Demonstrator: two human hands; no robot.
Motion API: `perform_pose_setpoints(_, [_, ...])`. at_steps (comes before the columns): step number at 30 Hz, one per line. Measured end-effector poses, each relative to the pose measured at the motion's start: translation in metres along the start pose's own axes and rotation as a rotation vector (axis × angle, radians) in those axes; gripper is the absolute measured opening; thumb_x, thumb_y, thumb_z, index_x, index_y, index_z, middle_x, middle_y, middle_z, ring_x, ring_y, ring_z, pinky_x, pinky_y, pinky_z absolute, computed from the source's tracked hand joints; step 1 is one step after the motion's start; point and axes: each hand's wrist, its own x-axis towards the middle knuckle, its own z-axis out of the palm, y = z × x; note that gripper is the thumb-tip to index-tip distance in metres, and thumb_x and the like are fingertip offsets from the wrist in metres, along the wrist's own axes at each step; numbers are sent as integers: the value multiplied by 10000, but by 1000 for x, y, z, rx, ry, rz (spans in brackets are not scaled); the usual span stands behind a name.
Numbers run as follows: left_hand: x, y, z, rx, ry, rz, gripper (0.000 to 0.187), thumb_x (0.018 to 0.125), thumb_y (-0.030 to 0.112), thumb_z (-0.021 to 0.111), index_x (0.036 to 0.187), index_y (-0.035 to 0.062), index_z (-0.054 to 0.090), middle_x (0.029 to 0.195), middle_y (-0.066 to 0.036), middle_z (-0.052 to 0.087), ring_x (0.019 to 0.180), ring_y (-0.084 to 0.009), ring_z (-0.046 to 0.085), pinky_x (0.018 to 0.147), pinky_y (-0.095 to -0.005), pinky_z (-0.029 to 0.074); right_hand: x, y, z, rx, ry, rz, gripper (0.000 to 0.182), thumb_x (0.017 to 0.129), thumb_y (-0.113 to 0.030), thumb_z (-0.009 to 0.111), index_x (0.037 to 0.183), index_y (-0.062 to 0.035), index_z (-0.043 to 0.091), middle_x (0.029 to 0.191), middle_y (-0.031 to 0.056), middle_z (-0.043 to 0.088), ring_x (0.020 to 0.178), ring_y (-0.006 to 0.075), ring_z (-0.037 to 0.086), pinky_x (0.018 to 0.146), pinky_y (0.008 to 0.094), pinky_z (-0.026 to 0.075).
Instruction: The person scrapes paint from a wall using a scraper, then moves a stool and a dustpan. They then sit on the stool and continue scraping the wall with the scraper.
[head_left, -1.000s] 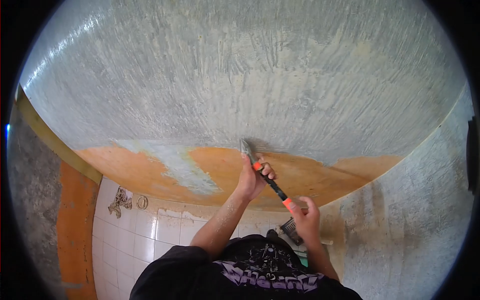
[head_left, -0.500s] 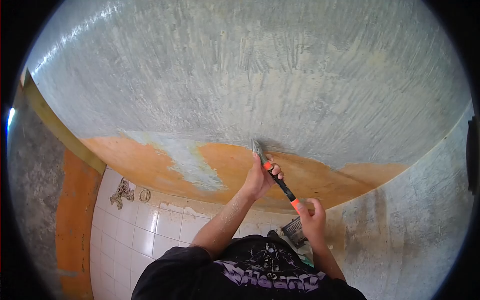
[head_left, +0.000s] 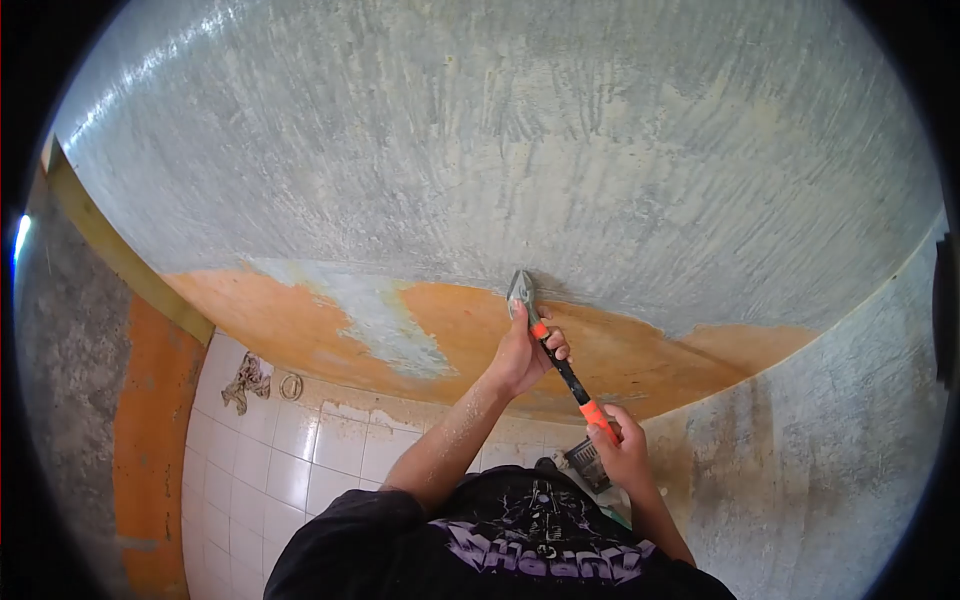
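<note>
A long-handled scraper with a black and orange handle and a grey metal head slants up to the wall. Its head meets the wall near the line where grey bare plaster borders orange paint. My left hand is closed round the upper handle, with the thumb laid along the metal head. Lower down, my right hand grips the orange end of the handle. Pale dust specks cover my left forearm.
A crumpled rag and a ring-shaped roll lie on the white tiled floor. Beside my body is a dark slotted tray. An adjoining wall stands at the right, and an orange-and-grey surface at the left.
The scraper's head has shifted slightly right and up and turned, showing more of its flat face. My right hand has moved a little and its fingers have closed round the handle end.
</note>
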Motion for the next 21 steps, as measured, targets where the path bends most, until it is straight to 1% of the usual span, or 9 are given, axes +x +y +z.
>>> perform_pose_setpoints(1, [-1,0,-1,-4,-6,-9,596,967,707,233,1071,157,438,691,-3,386,675,-203,465,759,-443,464,1,0,0,23,-57,10,354,937,-133,665,1242,7,554,704,-17,573,533,28,460,461,211,344])
perform_pose_setpoints(4, [-3,4,1,24,13,36,592,966,709,230,1083,164,428,691,5,360,660,-189,442,745,-423,455,5,-1,9,195,-35,97,335,930,-145,666,1236,-24,600,661,-32,551,534,33,437,487,216,349])
perform_pose_setpoints(7, [-5,8,0,-5,11,38,571,967,711,227,1078,183,413,686,14,328,636,-169,401,709,-389,426,10,-6,10,254,-132,136,363,953,-112,626,1296,-39,529,651,-16,532,499,51,445,455,213,352])
perform_pose_setpoints(10, [-7,6,5,-64,56,41,550,969,711,219,1058,198,394,683,19,313,618,-149,356,677,-357,389,10,-9,5,421,-267,230,394,990,-161,586,1342,-56,443,640,14,518,466,66,445,430,221,354])
perform_pose_setpoints(13, [-6,2,1,-75,45,41,530,976,702,209,1049,205,376,680,22,313,610,-133,337,659,-342,368,15,-10,-1,587,-424,345,395,1019,-237,551,1344,-65,406,626,32,507,446,69,429,417,228,345])
perform_pose_setpoints(16, [-4,-2,1,-67,44,47,523,981,695,200,1045,204,369,675,24,313,602,-124,328,654,-334,362,15,1,1,477,-361,336,397,1032,-303,527,1334,-66,426,603,24,495,431,66,415,404,229,335])
perform_pose_setpoints(19, [-5,-5,9,-67,81,51,519,986,687,197,1058,206,376,671,25,313,593,-123,328,649,-328,357,10,2,2,399,-300,274,386,1032,-300,532,1323,-63,443,578,9,478,429,64,401,398,229,328])
perform_pose_setpoints(21, [-4,-7,7,-69,56,47,519,988,684,198,1073,206,383,670,23,316,588,-123,330,647,-326,358,11,3,2,399,-295,283,381,1030,-297,538,1316,-61,454,569,-1,467,436,61,396,403,226,328])
